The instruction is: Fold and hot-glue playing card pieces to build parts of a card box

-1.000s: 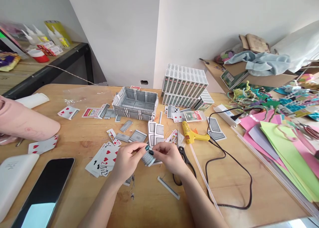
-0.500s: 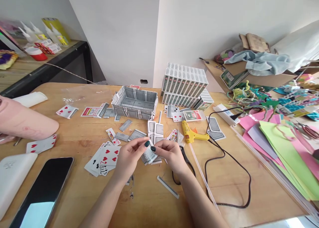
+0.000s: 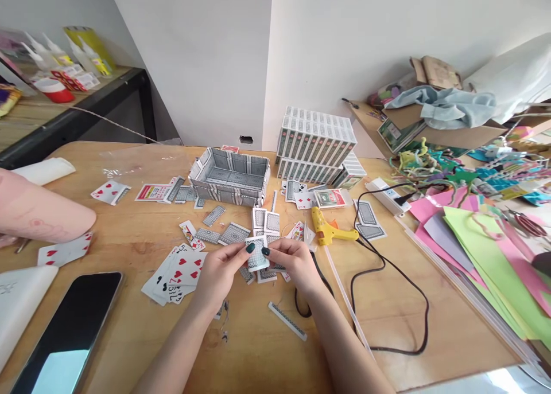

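Note:
Between my two hands is a cut piece of playing card (image 3: 258,255) with a grey patterned back, bent into a curve. My left hand (image 3: 224,265) pinches its left edge between thumb and fingers. On the opposite edge, my right hand (image 3: 294,262) pinches it the same way. Beneath and just beyond lie folded card pieces (image 3: 266,221) and loose cut strips. A rectangular box made of cards (image 3: 230,176) stands farther back. Black-handled scissors (image 3: 322,276) are partly hidden by my right hand. Fanned playing cards (image 3: 174,274) rest left of my left hand.
A yellow glue gun (image 3: 329,227) lies right of my hands, its black cable (image 3: 424,302) looping over the table. Stacked card decks (image 3: 316,144) stand against the wall. A phone (image 3: 71,331) and a pink bottle (image 3: 43,207) are at left, coloured paper (image 3: 482,256) at right.
The card piece has turned from a slanted position to more upright, its patterned back now facing me. Both hands still pinch it. The whole view has shifted slightly.

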Demonstrator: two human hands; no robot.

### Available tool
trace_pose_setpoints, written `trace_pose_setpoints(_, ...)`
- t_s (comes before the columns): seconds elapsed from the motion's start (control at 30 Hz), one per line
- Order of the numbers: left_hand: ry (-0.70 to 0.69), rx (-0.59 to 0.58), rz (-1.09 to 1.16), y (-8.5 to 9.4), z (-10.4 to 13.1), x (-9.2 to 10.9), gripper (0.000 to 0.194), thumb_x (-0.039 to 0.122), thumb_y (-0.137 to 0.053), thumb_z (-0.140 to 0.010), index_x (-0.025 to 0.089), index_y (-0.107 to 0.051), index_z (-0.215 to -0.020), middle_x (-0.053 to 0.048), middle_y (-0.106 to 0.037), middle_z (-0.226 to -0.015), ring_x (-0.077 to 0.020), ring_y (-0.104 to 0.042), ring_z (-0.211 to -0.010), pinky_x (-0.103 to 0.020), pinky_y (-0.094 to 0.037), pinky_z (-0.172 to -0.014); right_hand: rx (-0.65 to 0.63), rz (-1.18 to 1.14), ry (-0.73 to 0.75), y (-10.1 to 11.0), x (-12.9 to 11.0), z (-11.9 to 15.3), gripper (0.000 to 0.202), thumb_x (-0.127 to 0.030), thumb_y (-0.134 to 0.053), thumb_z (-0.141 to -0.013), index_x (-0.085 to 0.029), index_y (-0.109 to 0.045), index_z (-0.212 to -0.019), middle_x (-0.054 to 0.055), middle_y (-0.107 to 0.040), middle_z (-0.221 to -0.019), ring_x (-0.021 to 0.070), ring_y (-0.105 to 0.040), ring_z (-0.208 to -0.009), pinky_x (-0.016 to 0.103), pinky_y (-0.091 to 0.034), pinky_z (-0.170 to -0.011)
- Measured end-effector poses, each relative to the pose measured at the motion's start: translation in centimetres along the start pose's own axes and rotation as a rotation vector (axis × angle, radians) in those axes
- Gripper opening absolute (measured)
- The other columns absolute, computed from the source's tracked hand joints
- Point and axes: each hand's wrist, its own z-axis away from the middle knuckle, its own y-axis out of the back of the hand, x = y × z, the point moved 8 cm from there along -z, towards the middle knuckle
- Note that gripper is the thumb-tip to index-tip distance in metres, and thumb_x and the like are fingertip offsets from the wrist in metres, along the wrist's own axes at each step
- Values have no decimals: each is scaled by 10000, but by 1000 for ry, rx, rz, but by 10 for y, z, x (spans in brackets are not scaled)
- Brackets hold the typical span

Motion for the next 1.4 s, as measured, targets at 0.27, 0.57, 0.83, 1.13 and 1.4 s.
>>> trace_pose_setpoints(0.27, -25, 24, -86, 6, -1, 0, 305, 413, -671, -689, 176, -730, -871, -19, -687, -697, -185, -602, -714, -242, -448, -647, -54, 33, -9, -3, 1, 1, 256, -403, -728, -641, -149, -700, -644, -6, -619, -538, 112, -548, -491, 225, -412, -512)
trace_pose_setpoints(0.57, -18, 32, -135, 7, 1, 6, 241, 385, -653, -691, 164, -716, -763, -7, -634, -633, -176, -565, -675, -238, -420, -611, -77, 38, -3, -3, 3, 0, 255, -397, -725, -654, -143, -711, -668, 3, -632, -542, 113, -557, -495, 224, -426, -523)
trace_pose_setpoints(0.83, -49, 30, -182, 8, 0, 7, 238, 381, -633, -704, 167, -627, -600, 19, -551, -576, -150, -530, -642, -222, -387, -584, -76, 47, 0, -3, 5, -1, 251, -395, -733, -644, -147, -709, -667, -1, -618, -533, 119, -563, -496, 229, -432, -516)
trace_pose_setpoints(1.13, -49, 38, -172, 10, -1, 7, 232, 382, -640, -685, 160, -637, -614, 11, -570, -583, -151, -521, -629, -225, -381, -577, -86, 54, 35, -7, 0, 2, 252, -391, -694, -699, -141, -701, -670, 1, -626, -545, 114, -567, -503, 220, -439, -513)
trace_pose_setpoints(1.4, -95, 94, -195, 8, 4, 13, 297, 382, -572, -746, 159, -534, -552, 31, -469, -525, -107, -406, -550, -211, -318, -517, -47, 62, 67, -10, 0, 4, 233, -370, -687, -703, -149, -692, -630, 2, -611, -540, 112, -543, -501, 221, -414, -502)
